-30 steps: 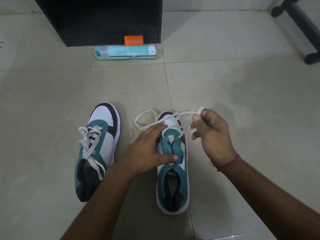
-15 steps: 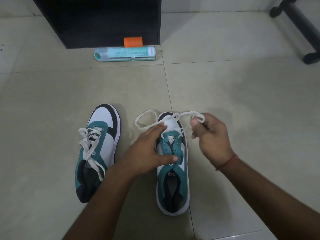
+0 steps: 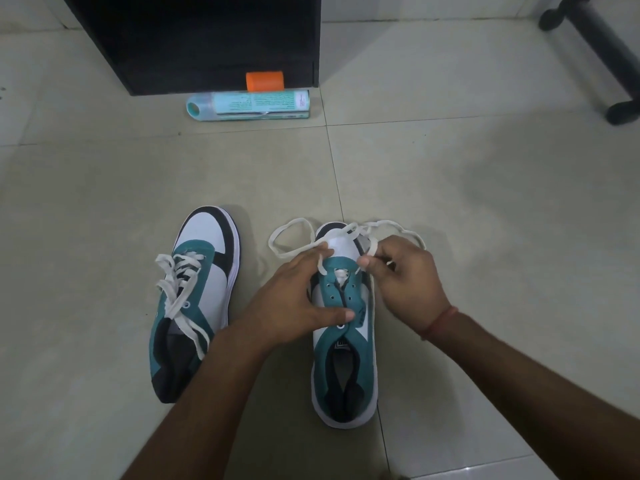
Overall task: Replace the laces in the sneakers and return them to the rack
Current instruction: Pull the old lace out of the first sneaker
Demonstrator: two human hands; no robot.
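From the head view, your left hand [image 3: 294, 299] sits just left of centre in the frame, laid over the left flank of the right-hand sneaker [image 3: 344, 344], with the thumb stretched across the eyelet row and the fingers reaching up toward the white toe cap; the fingers curl round the shoe's upper, holding it down on the floor [image 3: 485, 202]. Your right hand [image 3: 403, 278] is just right of centre, touching the same shoe's right side, with thumb and forefinger pinching the white lace [image 3: 298, 223] close to the topmost eyelets. That lace runs through only the front eyelets; one loose loop lies on the tile to the upper left of the toe, and another trails over the back of your right hand toward the right.

The second sneaker [image 3: 195, 299] lies well to the left of your left hand, apart from it, toe pointing up the frame, with its own lace threaded loosely.

At the top centre of the frame, a teal bottle [image 3: 249, 105] lies on its side against a black cabinet [image 3: 194, 39], with an orange cap [image 3: 265, 81] just behind it.
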